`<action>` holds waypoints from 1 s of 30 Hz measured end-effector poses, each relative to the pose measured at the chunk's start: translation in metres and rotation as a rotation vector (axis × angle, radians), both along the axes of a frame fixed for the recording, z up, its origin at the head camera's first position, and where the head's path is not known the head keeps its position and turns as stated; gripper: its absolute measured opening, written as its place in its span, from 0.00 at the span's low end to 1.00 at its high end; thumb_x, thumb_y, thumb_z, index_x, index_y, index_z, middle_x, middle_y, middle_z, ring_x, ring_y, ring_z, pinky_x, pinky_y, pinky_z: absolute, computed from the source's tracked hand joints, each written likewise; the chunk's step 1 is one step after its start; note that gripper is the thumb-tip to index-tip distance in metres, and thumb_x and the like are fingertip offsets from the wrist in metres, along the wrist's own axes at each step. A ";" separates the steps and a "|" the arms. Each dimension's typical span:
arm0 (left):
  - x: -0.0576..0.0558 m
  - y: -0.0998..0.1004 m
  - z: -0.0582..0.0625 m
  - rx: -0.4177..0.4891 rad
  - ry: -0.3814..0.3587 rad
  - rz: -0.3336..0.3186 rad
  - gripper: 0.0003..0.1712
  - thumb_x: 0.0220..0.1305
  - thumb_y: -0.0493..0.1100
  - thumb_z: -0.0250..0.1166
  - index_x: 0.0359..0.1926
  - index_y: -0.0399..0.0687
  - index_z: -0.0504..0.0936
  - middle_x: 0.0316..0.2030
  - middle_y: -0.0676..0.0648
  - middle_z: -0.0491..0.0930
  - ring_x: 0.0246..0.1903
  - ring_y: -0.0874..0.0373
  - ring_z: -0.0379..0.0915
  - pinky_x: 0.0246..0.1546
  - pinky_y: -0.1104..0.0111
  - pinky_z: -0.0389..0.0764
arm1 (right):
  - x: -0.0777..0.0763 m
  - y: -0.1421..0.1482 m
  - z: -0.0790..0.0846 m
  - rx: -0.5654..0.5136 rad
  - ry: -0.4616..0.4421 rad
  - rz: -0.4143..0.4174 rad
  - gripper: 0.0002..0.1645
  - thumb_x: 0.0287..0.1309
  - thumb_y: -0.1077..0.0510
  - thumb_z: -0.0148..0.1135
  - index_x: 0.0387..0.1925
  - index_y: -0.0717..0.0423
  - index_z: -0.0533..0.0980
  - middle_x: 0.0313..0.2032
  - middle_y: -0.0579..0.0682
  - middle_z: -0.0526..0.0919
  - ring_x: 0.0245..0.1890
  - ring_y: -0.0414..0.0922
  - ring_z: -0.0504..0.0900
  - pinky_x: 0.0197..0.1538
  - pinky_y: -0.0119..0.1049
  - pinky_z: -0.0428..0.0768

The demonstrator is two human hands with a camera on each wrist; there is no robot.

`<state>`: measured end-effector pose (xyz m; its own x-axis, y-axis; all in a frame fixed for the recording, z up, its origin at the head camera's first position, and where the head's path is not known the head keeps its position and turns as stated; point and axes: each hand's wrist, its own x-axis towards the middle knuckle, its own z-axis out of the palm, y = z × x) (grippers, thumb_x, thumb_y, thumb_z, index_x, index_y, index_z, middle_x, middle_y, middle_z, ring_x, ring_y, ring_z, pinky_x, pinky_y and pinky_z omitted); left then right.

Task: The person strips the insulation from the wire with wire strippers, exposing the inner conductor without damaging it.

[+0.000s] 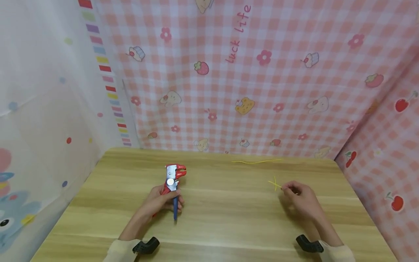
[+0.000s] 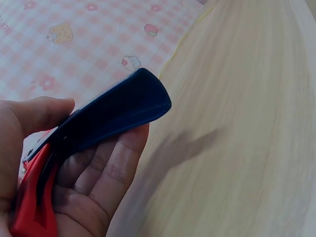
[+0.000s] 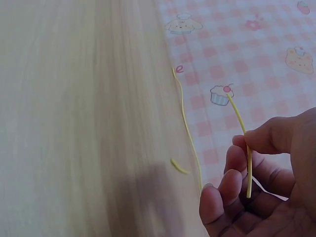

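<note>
My left hand (image 1: 162,201) holds wire strippers (image 1: 170,179) with a silver body, red jaws pointing away from me and a blue handle. In the left wrist view the thumb lies along one side of the blue handle (image 2: 118,106), fingers on the other; the red handle (image 2: 37,202) rests toward the palm. On the right, my right hand (image 1: 303,201) pinches a short yellow wire (image 3: 249,165) between thumb and index finger, both wire ends sticking out. Beyond those fingertips lies another short yellow wire piece (image 3: 178,167) on the table; the two cross in the head view.
A long yellow wire (image 1: 256,162) lies along the back of the wooden table (image 1: 222,218). Behind it hangs a pink checked cloth (image 1: 222,91), with a white printed cloth (image 1: 49,109) at the left and more pink cloth (image 1: 389,153) at the right.
</note>
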<state>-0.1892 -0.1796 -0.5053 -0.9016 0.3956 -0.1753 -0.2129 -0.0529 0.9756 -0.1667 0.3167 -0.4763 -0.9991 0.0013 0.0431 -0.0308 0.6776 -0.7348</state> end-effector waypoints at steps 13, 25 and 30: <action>0.001 0.013 0.004 0.009 0.046 -0.076 0.31 0.76 0.46 0.61 0.65 0.26 0.63 0.37 0.41 0.88 0.34 0.51 0.89 0.41 0.56 0.91 | -0.006 -0.018 0.006 -0.088 -0.006 0.012 0.15 0.75 0.54 0.56 0.47 0.62 0.80 0.36 0.56 0.83 0.30 0.38 0.78 0.31 0.30 0.79; 0.007 0.028 0.011 0.037 0.057 -0.086 0.32 0.76 0.47 0.61 0.66 0.26 0.62 0.37 0.44 0.88 0.36 0.50 0.89 0.44 0.54 0.90 | -0.007 -0.038 0.013 -0.144 0.004 0.065 0.17 0.74 0.52 0.59 0.47 0.64 0.80 0.31 0.57 0.81 0.24 0.40 0.76 0.27 0.32 0.79; 0.009 0.034 0.013 0.039 0.060 -0.092 0.32 0.77 0.47 0.60 0.67 0.27 0.62 0.38 0.43 0.88 0.36 0.51 0.89 0.46 0.53 0.90 | -0.006 -0.045 0.017 -0.150 0.005 0.096 0.15 0.75 0.53 0.58 0.47 0.62 0.80 0.32 0.62 0.81 0.23 0.41 0.76 0.27 0.34 0.79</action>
<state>-0.1800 -0.1452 -0.4925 -0.8694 0.4829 -0.1047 -0.1596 -0.0739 0.9844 -0.1724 0.2716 -0.4598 -0.9947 -0.0869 0.0542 -0.0935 0.5539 -0.8273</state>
